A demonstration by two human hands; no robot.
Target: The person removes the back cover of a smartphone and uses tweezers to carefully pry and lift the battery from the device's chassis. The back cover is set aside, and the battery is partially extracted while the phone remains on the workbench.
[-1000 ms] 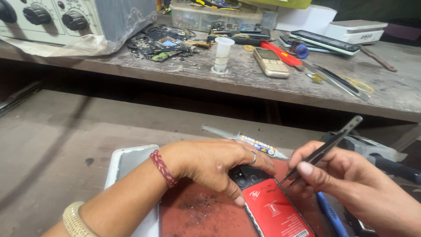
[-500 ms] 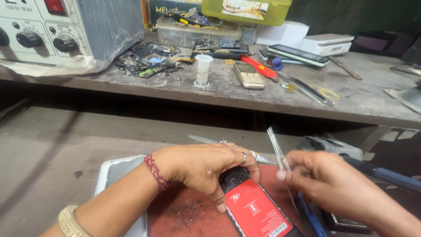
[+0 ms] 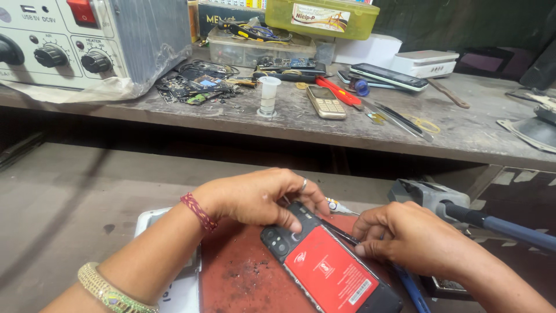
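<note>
While left hand (image 3: 255, 197) pins phone (image 3: 327, 266) on red mat (image 3: 243, 272), right hand's (image 3: 414, 237) grip pinches tweezers (image 3: 341, 233) below cluttered grey shelf (image 3: 475, 136).

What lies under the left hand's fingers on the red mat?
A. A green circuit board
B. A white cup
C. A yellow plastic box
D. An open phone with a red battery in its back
D: the left hand presses its fingers on the top of an open phone with a red battery showing, lying on the red mat.
</note>
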